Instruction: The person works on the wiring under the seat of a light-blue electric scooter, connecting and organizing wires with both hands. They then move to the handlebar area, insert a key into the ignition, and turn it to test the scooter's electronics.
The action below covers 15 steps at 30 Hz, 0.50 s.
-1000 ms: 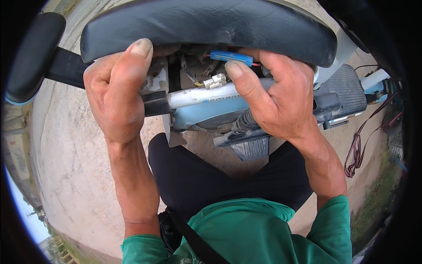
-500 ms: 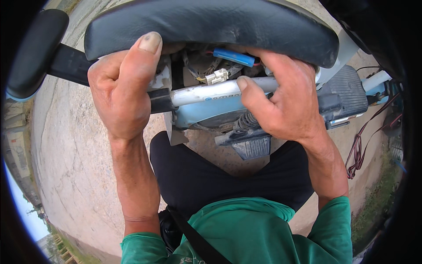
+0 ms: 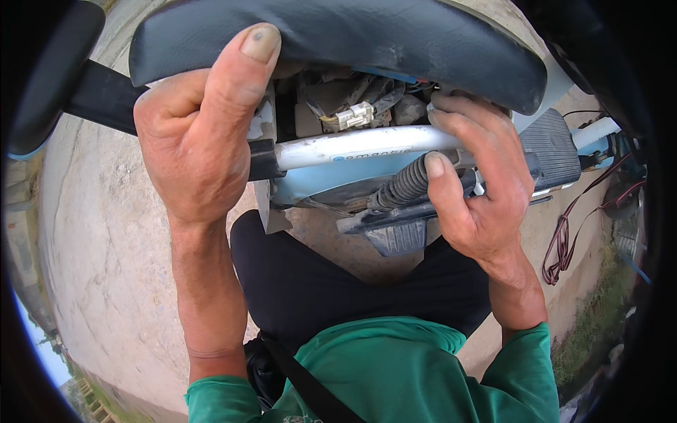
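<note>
My left hand [image 3: 197,134] is closed on the left end of a padded black seat [image 3: 338,42], thumb lying over its front edge and fingers out of sight beneath. Below the raised seat is a cavity with wires, a white plug connector [image 3: 354,115] and a blue cylindrical part [image 3: 388,73], now mostly covered by the seat. A white frame tube [image 3: 367,143] crosses in front of the cavity. At the tube's right end my right hand [image 3: 486,169] holds nothing visible; its fingers are over the cavity's right side and its thumb stands apart, near the tube's lower side.
Under the tube hang a ribbed black spring cover [image 3: 400,187] and a black footrest [image 3: 396,240]. A ribbed black pedal-like plate [image 3: 552,149] lies to the right, with a dark red cord [image 3: 562,243] beyond it. Farther left is another black padded part [image 3: 53,63].
My right hand has drawn back from the blue part and moved right and down, its fingers coming out from under the seat. The blue part sits farther back under the seat.
</note>
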Motion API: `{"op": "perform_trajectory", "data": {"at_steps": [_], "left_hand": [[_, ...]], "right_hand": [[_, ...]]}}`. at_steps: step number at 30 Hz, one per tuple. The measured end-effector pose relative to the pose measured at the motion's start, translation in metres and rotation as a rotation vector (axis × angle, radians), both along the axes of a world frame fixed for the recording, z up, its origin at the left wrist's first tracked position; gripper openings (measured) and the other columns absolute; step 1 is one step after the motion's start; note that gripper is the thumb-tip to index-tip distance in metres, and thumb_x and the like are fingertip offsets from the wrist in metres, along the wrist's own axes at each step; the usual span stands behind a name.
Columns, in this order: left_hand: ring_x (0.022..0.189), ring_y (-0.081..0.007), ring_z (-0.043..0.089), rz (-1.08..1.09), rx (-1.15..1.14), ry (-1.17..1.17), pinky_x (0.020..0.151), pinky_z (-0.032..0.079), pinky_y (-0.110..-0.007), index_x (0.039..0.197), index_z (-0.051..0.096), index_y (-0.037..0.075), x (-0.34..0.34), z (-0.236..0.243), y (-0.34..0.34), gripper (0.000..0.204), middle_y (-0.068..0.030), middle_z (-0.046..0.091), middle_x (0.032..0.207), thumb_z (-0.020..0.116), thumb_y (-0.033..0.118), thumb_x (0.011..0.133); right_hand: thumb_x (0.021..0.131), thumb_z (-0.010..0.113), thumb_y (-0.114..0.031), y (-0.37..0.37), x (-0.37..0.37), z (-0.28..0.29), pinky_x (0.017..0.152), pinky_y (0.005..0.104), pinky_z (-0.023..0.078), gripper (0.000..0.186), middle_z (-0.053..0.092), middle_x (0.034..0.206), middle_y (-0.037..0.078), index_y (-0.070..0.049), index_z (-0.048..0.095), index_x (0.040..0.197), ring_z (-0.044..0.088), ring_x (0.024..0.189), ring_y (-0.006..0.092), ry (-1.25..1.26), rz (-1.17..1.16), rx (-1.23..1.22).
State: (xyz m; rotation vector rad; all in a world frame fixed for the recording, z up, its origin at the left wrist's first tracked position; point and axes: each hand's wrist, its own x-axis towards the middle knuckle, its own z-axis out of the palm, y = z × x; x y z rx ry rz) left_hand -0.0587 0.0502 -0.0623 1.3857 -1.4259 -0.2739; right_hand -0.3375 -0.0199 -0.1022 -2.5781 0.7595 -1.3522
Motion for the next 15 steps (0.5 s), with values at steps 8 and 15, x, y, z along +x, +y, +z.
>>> {"op": "perform_trajectory", "data": {"at_steps": [8, 15], "left_hand": [[0.057, -0.0036, 0.040, 0.039, -0.067, 0.098, 0.057, 0.027, -0.027, 0.065, 0.067, 0.006, -0.007, -0.004, -0.004, 0.048, 0.0065, 0.049, 0.060, 0.075, 0.030, 0.106], [0.068, -0.0044, 0.055, 0.068, -0.078, 0.198, 0.064, 0.041, -0.024, 0.080, 0.079, 0.000, -0.024, 0.003, -0.007, 0.040, 0.0001, 0.070, 0.075, 0.069, 0.024, 0.109]], "right_hand": [[0.082, 0.079, -0.020, 0.008, 0.012, 0.000, 0.102, 0.0476, 0.050, 0.043, 0.072, 0.130, 0.016, -0.001, 0.075, 0.121, 0.065, 0.117, 0.0373, 0.086, 0.045, 0.011], [0.078, 0.079, -0.021, 0.032, 0.065, 0.001, 0.094, 0.0490, 0.042, 0.040, 0.064, 0.133, 0.016, 0.007, 0.074, 0.106, 0.054, 0.121, 0.0337, -0.074, -0.058, 0.070]]}}
